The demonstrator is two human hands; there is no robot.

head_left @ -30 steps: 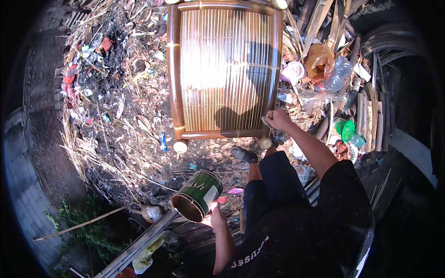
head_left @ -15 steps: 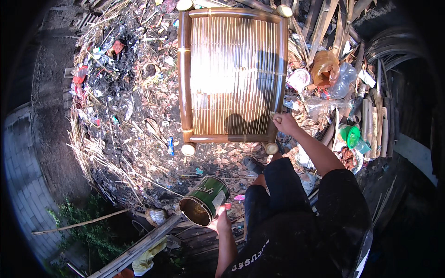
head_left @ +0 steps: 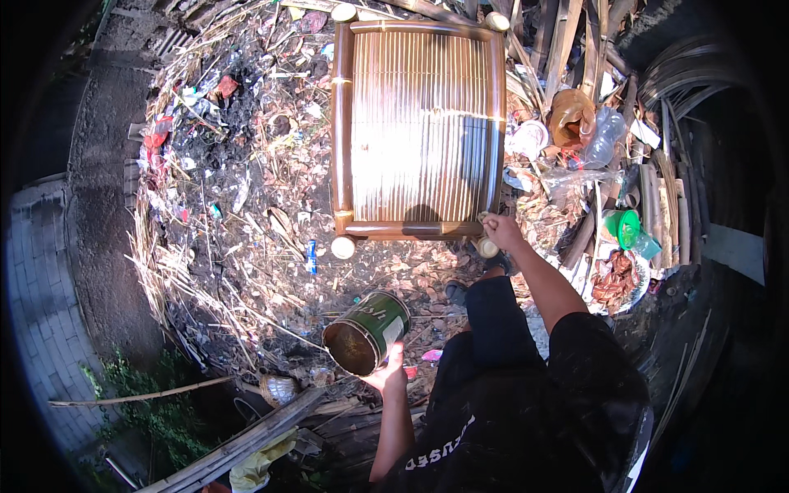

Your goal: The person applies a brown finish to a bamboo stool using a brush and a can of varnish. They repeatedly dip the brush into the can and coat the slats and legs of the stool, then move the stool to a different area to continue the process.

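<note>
A glossy brown bamboo table (head_left: 417, 90) with a slatted top stands in front of me, its pale leg ends showing at the corners. My right hand (head_left: 503, 232) is at its near right corner, fingers pinched on something small and pale that I cannot make out. Low in front of my body, my left hand (head_left: 388, 375) grips a green tin can (head_left: 382, 319) from beneath and beside. The can is tilted, its open mouth toward the lower left, and the inside looks brown and stained.
Dry leaves, straw and litter cover the ground, with a blue wrapper (head_left: 311, 256) left of the table. To the right lie a clear plastic bottle (head_left: 606, 135), a green-rimmed container (head_left: 627, 229) and bamboo offcuts (head_left: 649, 201). A bamboo pole (head_left: 238, 444) crosses the lower left.
My right hand has slid along the table's right side to the near corner. The can sits slightly higher in the picture, still in my left hand. The whole view has shifted a little.
</note>
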